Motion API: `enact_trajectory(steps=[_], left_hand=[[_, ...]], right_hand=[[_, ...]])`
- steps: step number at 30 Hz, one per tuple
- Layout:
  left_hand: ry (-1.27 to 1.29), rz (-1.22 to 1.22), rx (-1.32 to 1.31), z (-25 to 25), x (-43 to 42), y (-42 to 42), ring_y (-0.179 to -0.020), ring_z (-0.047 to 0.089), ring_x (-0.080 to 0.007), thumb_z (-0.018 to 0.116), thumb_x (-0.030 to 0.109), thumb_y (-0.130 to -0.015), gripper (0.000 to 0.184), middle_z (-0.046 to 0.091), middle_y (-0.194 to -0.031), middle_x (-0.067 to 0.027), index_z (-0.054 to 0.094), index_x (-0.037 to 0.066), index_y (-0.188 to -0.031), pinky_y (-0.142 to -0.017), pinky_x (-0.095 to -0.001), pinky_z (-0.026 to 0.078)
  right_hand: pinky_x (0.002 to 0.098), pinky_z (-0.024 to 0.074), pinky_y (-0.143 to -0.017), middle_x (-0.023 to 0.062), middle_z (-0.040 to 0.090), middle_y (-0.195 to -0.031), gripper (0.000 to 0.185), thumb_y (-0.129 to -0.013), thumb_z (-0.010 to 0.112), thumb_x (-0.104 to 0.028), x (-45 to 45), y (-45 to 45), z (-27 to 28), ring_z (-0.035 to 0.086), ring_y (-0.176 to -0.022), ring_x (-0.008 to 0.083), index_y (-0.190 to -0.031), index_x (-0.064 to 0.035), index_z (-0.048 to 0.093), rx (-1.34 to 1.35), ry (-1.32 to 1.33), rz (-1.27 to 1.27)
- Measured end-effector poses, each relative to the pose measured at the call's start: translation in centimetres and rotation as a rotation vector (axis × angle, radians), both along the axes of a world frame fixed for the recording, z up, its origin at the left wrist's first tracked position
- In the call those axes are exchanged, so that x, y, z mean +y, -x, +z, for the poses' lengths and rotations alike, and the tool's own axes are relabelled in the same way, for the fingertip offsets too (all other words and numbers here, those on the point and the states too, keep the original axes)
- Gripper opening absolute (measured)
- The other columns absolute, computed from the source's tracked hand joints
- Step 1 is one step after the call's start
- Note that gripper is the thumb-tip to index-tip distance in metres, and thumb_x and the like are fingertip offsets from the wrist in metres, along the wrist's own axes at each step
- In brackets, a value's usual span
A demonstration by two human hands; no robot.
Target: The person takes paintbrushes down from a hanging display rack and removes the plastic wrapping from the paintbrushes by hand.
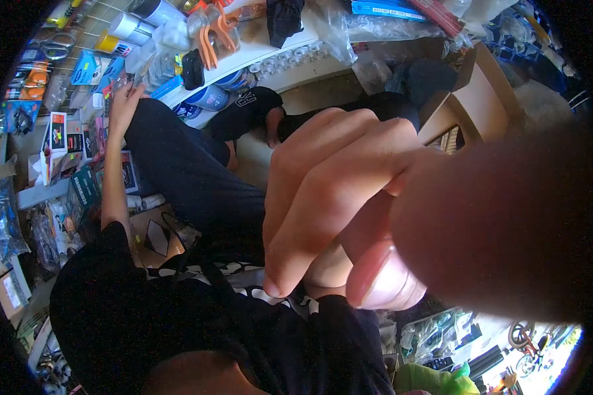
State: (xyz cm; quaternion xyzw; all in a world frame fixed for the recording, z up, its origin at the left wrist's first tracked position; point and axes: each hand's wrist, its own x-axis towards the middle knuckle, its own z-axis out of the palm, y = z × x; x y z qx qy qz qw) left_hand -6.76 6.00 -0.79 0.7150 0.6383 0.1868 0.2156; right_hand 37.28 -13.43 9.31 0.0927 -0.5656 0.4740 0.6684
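Right grip (346, 178), curled in the foreground, any held object indiscernible, left grip (125, 103), loosely spread, at dark-trousered knee (153, 118), near left end of white shelf (260, 56).

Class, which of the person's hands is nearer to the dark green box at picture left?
Left. The left hand is by the knee, above and right of the dark green box in the picture; the right hand is much farther right, raised close to the camera.

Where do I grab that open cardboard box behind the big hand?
Probably by the upper edge of its raised flap, from above: it's thin and sticks up, so you can pinch it. The right hand hides part of the cardboard box.
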Motion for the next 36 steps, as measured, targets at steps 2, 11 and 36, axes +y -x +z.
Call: enact_trajectory(steps=[2, 11, 36], left_hand=[[0.001, -0.001, 0.002, 0.0, 0.1, 0.0, -0.075, 0.063, -0.011, 0.059, 0.035, -0.095, 0.04, 0.069, -0.08, -0.0079, 0.063, -0.004, -0.106, -0.07, -0.026, 0.045], [-0.002, -0.001, -0.002, -0.6, 0.1, 0.4, -0.075, 0.062, -0.0107, 0.059, 0.035, -0.095, 0.04, 0.07, -0.081, -0.008, 0.063, -0.003, -0.105, -0.07, -0.0258, 0.045], [0.043, 0.063, 0.03, -0.4, -0.6, 0.5, -0.074, 0.064, -0.0138, 0.058, 0.036, -0.096, 0.038, 0.07, -0.082, -0.0073, 0.067, 0.0, -0.102, -0.077, -0.0272, 0.046]], right_hand=[[0.0284, 0.0505, -0.045, 0.0114, 0.069, -0.074, 0.044, -0.098, 0.056, -0.034, 0.0, -0.1, -0.1, 0.062, -0.051, 0.0208, -0.064, -0.0061, 0.059, 0.006, 0.007, 0.005], [0.0281, 0.0496, -0.045, 0.0107, 0.068, -0.074, 0.044, -0.098, 0.055, -0.035, -0.2, 0.4, -0.2, 0.061, -0.051, 0.0203, -0.065, -0.0062, 0.059, -0.005, 0.05, 0.013], [0.0271, 0.0469, -0.045, 0.0089, 0.064, -0.072, 0.043, -0.098, 0.053, -0.038, -0.5, 1.1, 2.0, 0.056, -0.05, 0.0188, -0.07, -0.0067, 0.059, -0.072, 0.121, -0.002]])
